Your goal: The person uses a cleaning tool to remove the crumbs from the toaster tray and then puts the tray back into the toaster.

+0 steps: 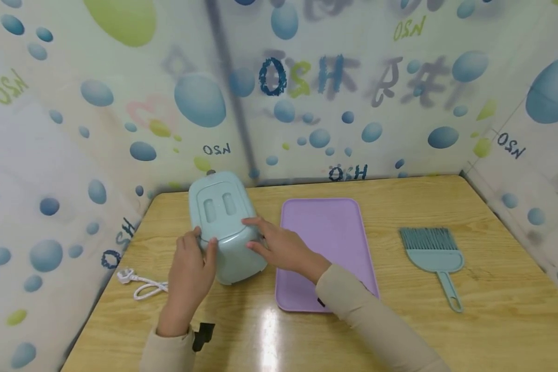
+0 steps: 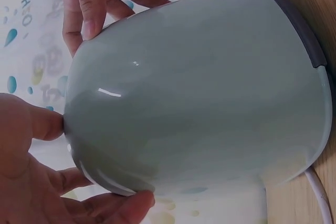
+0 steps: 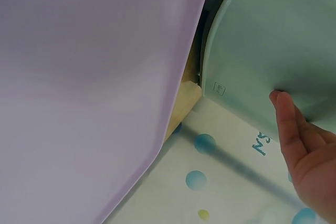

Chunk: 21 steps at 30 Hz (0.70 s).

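Toaster (image 1: 223, 206): Contact at the Near End

Your left hand (image 1: 190, 274) touches the near left edge, thumb and fingers spread. Your right hand (image 1: 283, 248) touches the right edge, index finger and thumb spread apart. The toaster stands left of centre in the head view. On the wooden table (image 1: 414, 201), a white cord (image 1: 144, 294) lies lower left, a purple tray (image 1: 325, 237) at centre, and a teal brush-and-dustpan set (image 1: 432, 258) at right.

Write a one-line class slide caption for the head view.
A person's left hand and right hand touch a pale blue appliance, a purple tray beside it, a brush and dustpan farther right.
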Available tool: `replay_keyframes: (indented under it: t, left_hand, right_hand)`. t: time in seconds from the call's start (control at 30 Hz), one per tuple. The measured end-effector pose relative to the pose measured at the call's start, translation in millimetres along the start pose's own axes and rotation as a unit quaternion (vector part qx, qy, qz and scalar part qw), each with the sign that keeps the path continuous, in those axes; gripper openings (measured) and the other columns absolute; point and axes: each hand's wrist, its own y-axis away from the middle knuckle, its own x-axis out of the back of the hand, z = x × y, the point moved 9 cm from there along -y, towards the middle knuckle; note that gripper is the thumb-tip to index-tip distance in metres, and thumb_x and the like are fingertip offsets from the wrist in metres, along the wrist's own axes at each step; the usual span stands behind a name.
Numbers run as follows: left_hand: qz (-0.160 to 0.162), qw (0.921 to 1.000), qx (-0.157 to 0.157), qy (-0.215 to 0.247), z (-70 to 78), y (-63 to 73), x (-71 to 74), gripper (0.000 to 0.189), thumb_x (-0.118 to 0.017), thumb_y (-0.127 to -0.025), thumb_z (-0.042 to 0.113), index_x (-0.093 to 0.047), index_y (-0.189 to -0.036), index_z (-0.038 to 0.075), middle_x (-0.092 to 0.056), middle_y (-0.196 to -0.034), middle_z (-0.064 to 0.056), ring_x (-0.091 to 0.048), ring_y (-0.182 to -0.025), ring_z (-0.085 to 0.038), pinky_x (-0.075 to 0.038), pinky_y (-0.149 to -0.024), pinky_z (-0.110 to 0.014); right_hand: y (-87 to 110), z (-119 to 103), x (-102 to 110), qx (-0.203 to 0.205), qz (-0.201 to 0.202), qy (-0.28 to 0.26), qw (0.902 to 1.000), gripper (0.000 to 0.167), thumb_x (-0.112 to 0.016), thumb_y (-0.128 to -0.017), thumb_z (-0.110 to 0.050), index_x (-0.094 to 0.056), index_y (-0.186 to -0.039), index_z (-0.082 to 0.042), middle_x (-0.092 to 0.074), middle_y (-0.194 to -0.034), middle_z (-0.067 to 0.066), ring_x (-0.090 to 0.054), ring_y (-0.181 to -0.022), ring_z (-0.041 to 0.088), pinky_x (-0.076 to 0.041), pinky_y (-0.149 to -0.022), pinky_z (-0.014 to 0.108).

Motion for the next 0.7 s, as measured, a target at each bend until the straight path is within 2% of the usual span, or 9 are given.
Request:
replay_keyframes:
  t: [0.17,0.37,0.43,0.5,0.57,0.63,0.67,0.7]
  left_hand:
    - [-0.001,1.0000,-0.005,-0.007,2.8,2.3,-0.6,0.056,-0.042,-0.102,0.031,-0.037,-0.135,-0.013,-0.049,-0.115,-0.032,-0.055,-0.088,-0.037,-0.049,-0.068,-0.051]
    - [-0.013,0.9999,0.000,-0.009,2.2,4.7,-1.4,0.056,-0.042,-0.102,0.031,-0.036,-0.136,-0.013,-0.048,-0.118,-0.033,-0.056,-0.090,-0.037,-0.050,-0.069,-0.051]
    - [-0.016,0.9998,0.001,-0.011,1.5,4.9,-1.3,0.057,-0.043,-0.102,0.032,-0.036,-0.137,-0.012,-0.048,-0.118,-0.032,-0.056,-0.090,-0.037,-0.050,-0.069,-0.051]
    - [-0.002,0.9998,-0.002,-0.021,1.1,5.0,2.5,0.055,-0.047,-0.100,0.033,-0.040,-0.135,-0.009,-0.050,-0.114,-0.029,-0.056,-0.088,-0.036,-0.050,-0.065,-0.050]
    - [0.035,0.9989,-0.014,-0.027,2.7,5.8,10.7,0.049,-0.055,-0.097,0.032,-0.048,-0.129,-0.005,-0.054,-0.108,-0.025,-0.056,-0.085,-0.034,-0.049,-0.060,-0.046]
    - [0.073,0.9970,-0.027,0.001,5.7,8.5,18.9,0.036,-0.062,-0.094,0.026,-0.056,-0.117,-0.001,-0.059,-0.098,-0.018,-0.054,-0.079,-0.028,-0.046,-0.057,-0.037]
    - [0.076,0.9959,-0.032,0.037,7.2,10.2,19.9,0.028,-0.064,-0.093,0.022,-0.059,-0.109,0.000,-0.060,-0.092,-0.014,-0.054,-0.077,-0.024,-0.046,-0.057,-0.033]
    - [0.061,0.9934,-0.036,0.089,9.0,11.8,17.4,0.021,-0.064,-0.092,0.018,-0.060,-0.103,0.001,-0.060,-0.088,-0.011,-0.054,-0.076,-0.021,-0.045,-0.058,-0.030]
  right_hand:
    - [2.7,0.6,2.3,0.006,0.005,0.004,1.0000,0.052,-0.047,-0.098,-0.045,-0.031,-0.145,-0.030,-0.067,-0.120,0.016,-0.069,-0.090,0.021,-0.055,-0.070,0.034]
    - [3.8,-0.8,2.7,0.019,0.010,0.011,0.9997,0.052,-0.048,-0.098,-0.044,-0.031,-0.145,-0.029,-0.068,-0.117,0.015,-0.066,-0.078,0.016,-0.054,-0.068,0.032]
    - [4.1,-0.9,2.5,0.020,0.011,0.012,0.9997,0.053,-0.048,-0.098,-0.044,-0.031,-0.145,-0.028,-0.068,-0.116,0.014,-0.066,-0.079,0.016,-0.054,-0.068,0.032]
    - [4.1,-0.6,2.2,0.018,0.010,0.011,0.9997,0.053,-0.048,-0.098,-0.044,-0.031,-0.145,-0.029,-0.068,-0.117,0.014,-0.068,-0.083,0.019,-0.055,-0.070,0.034]
    - [3.9,-0.1,1.9,0.016,0.009,0.009,0.9998,0.053,-0.048,-0.098,-0.044,-0.030,-0.145,-0.029,-0.066,-0.120,0.014,-0.070,-0.091,0.021,-0.056,-0.073,0.036]
    - [3.4,0.2,1.5,0.015,0.008,0.009,0.9998,0.052,-0.047,-0.098,-0.044,-0.030,-0.146,-0.029,-0.066,-0.120,0.014,-0.069,-0.096,0.023,-0.056,-0.075,0.037]
    - [3.3,0.3,1.4,0.014,0.007,0.007,0.9998,0.052,-0.047,-0.098,-0.044,-0.030,-0.146,-0.029,-0.066,-0.119,0.014,-0.069,-0.095,0.022,-0.056,-0.075,0.037]
    - [3.1,0.1,1.7,0.015,0.008,0.006,0.9998,0.052,-0.047,-0.098,-0.044,-0.030,-0.146,-0.029,-0.067,-0.118,0.014,-0.069,-0.094,0.022,-0.056,-0.074,0.037]
